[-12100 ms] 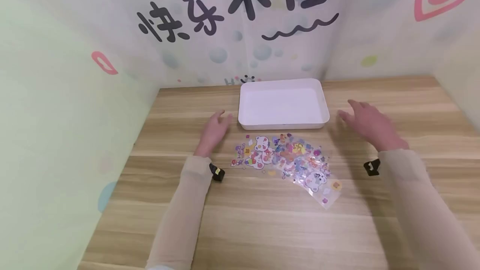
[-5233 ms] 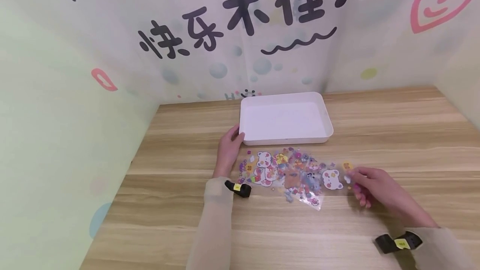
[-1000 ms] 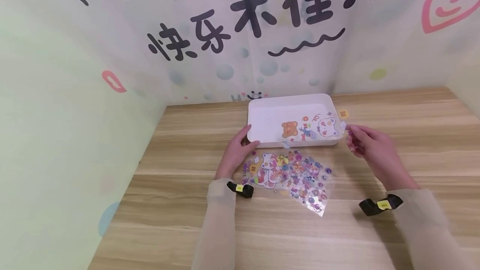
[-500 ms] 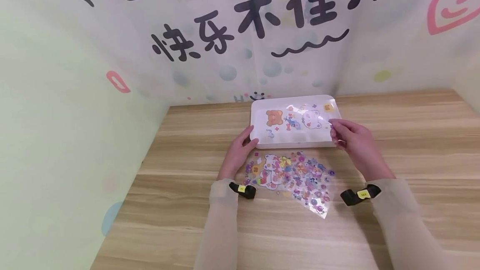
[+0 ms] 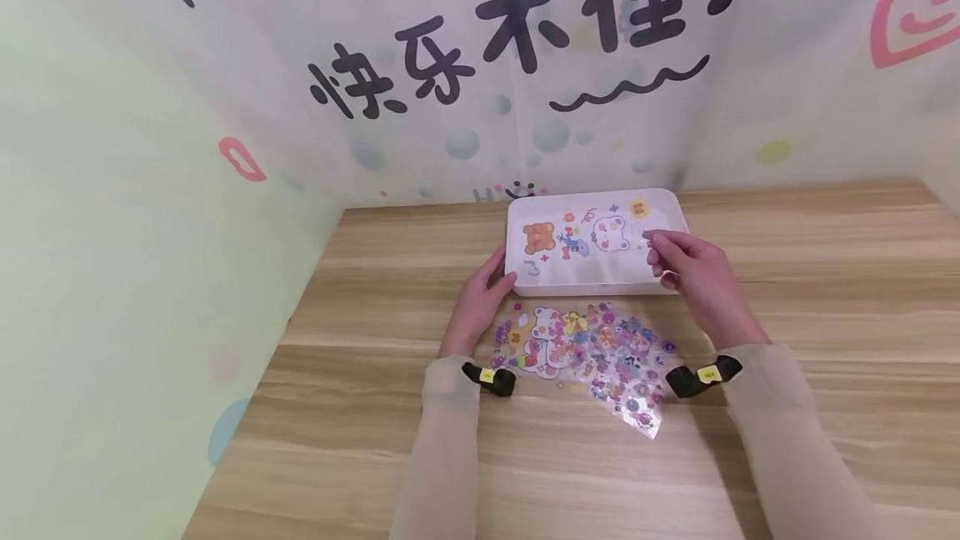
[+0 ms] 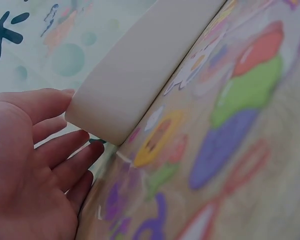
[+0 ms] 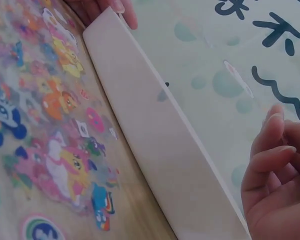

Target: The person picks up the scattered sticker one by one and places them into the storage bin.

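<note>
A shallow white tray (image 5: 585, 290) stands near the back of the table. My left hand (image 5: 477, 302) holds its front left corner, thumb and fingers at the corner in the left wrist view. My right hand (image 5: 697, 277) pinches the right end of a clear sticker sheet (image 5: 610, 233) printed with a white bear and a brown bear. That sheet lies over the inside of the tray; whether it rests flat on the bottom I cannot tell. In front of the tray, more clear sticker sheets (image 5: 618, 361) overlap on the table, crowded with small colourful figures.
The wooden table (image 5: 570, 473) runs up to a printed cloth backdrop (image 5: 420, 148) behind the tray. Black wrist cameras (image 5: 491, 379) sit at both cuffs. The loose sheets lie close to the tray's front wall.
My right hand has lifted a sheet off the table pile and carried it up and left over the tray. Earlier, my left hand came to the tray's corner and has stayed there.
</note>
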Tool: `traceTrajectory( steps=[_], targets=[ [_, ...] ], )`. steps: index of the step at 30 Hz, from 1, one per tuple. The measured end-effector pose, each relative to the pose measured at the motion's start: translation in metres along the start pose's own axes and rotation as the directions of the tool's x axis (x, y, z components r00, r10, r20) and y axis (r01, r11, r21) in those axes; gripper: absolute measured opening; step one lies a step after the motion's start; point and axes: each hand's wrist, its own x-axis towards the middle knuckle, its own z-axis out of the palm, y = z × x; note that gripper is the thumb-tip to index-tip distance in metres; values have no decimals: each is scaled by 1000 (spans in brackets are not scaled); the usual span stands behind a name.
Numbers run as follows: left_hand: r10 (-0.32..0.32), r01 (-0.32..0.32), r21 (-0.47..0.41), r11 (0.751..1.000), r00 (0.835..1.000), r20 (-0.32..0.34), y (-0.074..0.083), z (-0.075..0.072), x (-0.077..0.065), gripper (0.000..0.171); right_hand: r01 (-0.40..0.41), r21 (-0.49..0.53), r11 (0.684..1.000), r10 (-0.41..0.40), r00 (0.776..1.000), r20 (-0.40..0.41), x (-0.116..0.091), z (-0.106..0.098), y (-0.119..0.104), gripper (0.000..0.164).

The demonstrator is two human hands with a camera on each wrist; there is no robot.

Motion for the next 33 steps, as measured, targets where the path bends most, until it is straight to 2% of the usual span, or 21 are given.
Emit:
traceTrajectory(
  steps=[7, 13, 20, 33],
  targets=[
    [5, -5, 15, 1000, 1000, -6, 0, 0, -2, 57, -14, -69, 997, 13, 1000, -15, 7, 2, 3, 47],
    [-19, 19, 19, 1000, 1000, -15, 0, 1, -3, 57, -31, -152, 988, 29, 999, -14, 11, 5, 7, 47],
    [-24, 24, 9, 1000, 999, -28, 2, 1, -2, 54, 7, -231, 973, -10, 1000, -10, 13, 8, 6, 47],
    [-28, 28, 5, 1000, 999, -39, 0, 1, 0, 53, 20, -337, 941, -14, 1000, 19, 17, 10, 6, 48]
  ],
)
